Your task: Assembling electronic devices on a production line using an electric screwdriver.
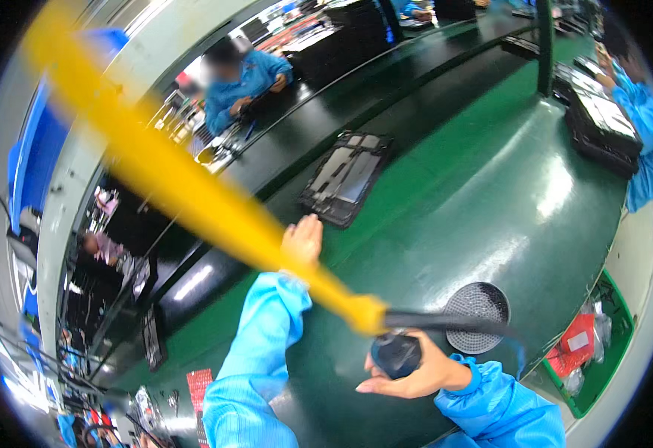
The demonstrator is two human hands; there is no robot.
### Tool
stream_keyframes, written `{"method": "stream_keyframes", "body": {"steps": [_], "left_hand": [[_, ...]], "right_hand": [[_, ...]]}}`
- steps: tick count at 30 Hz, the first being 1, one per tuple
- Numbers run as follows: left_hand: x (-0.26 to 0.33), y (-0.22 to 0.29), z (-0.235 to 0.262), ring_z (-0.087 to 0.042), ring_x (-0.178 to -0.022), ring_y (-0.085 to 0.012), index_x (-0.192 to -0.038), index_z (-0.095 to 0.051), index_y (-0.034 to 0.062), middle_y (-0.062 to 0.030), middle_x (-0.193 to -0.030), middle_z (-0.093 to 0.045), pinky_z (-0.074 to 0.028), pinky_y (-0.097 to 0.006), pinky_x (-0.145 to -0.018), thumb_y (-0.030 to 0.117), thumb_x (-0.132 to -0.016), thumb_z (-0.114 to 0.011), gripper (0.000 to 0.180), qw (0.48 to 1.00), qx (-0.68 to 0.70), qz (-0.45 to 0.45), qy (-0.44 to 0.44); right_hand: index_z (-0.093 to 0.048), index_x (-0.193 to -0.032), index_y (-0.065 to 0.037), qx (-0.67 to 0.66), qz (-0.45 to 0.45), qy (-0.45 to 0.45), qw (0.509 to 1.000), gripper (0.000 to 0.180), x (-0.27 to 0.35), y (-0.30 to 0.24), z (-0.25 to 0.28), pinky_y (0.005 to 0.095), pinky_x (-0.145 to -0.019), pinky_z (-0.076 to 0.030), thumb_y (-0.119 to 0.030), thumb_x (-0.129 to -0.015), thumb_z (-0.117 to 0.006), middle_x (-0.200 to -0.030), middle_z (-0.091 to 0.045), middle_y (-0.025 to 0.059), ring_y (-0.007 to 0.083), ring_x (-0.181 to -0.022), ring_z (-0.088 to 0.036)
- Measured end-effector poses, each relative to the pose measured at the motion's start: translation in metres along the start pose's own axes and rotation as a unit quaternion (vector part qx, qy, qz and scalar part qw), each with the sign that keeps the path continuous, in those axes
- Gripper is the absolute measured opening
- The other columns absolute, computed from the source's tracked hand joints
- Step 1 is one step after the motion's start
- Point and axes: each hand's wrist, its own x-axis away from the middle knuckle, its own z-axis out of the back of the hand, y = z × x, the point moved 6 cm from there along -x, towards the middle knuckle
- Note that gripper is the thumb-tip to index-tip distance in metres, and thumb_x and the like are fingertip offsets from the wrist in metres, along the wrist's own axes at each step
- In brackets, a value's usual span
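My right hand (420, 367) is closed around a dark, rounded object (397, 354) with a shiny top; its kind is hard to make out. Across the view runs a blurred yellow strip (214, 201), ending in a black cord (446, 322) that passes just above that hand. Behind the strip, my left hand (305, 237) stretches forward over the green work surface with its fingers extended, holding nothing visible. Close beyond its fingertips lies a black tray (346, 178) with flat grey and silver parts. A round, perforated grey dish (477, 317) sits right of my right hand.
A green bin (608, 358) with red and clear packets stands at the right edge. Stacked black trays (602, 123) are at the far right beside a person in blue. Another person (243, 86) works across the line. A red perforated sheet (200, 388) lies lower left.
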Motion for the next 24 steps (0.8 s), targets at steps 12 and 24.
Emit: {"method": "stream_keyframes", "body": {"steps": [12,24], "left_hand": [[-0.073,-0.025,-0.03,-0.041,-0.124,-0.0247,-0.126,-0.047,0.0034,-0.0093,-0.135,-0.042,-0.036,-0.04,-0.1,0.001,-0.068,-0.058,0.058,0.996,-0.031,-0.035,-0.082],[-0.107,0.023,-0.014,-0.044,-0.121,-0.0222,-0.118,-0.054,0.0081,-0.0049,-0.127,-0.051,-0.032,-0.048,-0.102,0.006,-0.07,-0.059,0.048,0.993,-0.107,-0.006,-0.049]], "right_hand": [[-0.048,-0.073,-0.006,-0.031,0.059,-0.008,0.998,0.036,0.0,-0.012,0.008,0.0271,-0.041,-0.031,-0.024,-0.073,-0.078,-0.049,-0.04,-0.0003,0.0096,-0.043,-0.038],[-0.056,-0.091,-0.004,-0.069,0.042,0.016,0.997,0.026,-0.003,-0.01,0.006,0.0248,-0.05,-0.034,-0.013,-0.074,-0.075,-0.058,-0.048,-0.0012,0.0057,-0.055,-0.037]]}}
